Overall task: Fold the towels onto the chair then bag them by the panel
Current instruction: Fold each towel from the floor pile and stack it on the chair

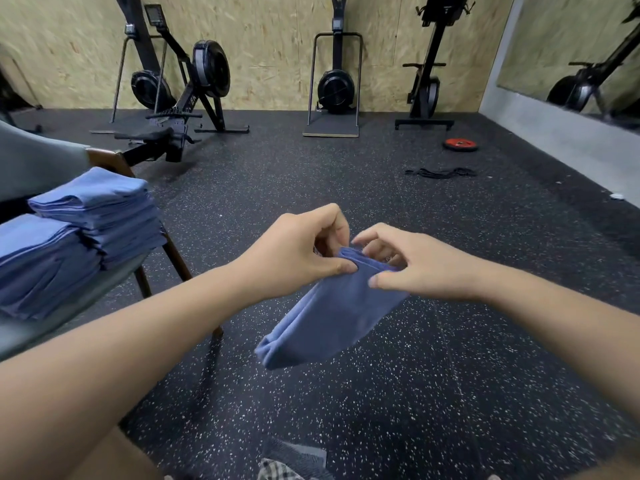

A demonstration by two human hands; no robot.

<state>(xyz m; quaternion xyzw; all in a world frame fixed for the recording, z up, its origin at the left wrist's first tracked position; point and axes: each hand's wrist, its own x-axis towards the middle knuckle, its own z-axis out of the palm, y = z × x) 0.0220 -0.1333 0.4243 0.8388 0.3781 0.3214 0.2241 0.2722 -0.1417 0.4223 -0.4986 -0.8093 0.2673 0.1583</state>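
While standing over the dark floor [346, 410], holds one blue towel [332, 313] up in the air, out in front. Pinches the top edge in the left grip [298, 258], with thumb in front and fingers behind. Pinches the same edge just beside that in the right grip [422, 265], with thumb pressed on the cloth. Holds both grips narrow and close together at the top, likely to line up the layers and stop any slipping. Lets the rest hang down and to the left, doubled over already, so seems partway through a fold. Needs maybe one more fold, then a short trip left to the chair [52, 325]. Has two piles [97, 209] of folded blue towels waiting there on the seat, side by side and touching, stacked neat to make bagging easy later. Shows no bag for sure, only a checked bit of cloth [277, 471] at the bottom edge, too cut off to tell. Cannot tell the panel from here. Could drop a corner with one loose pinch, so best to hold tight.
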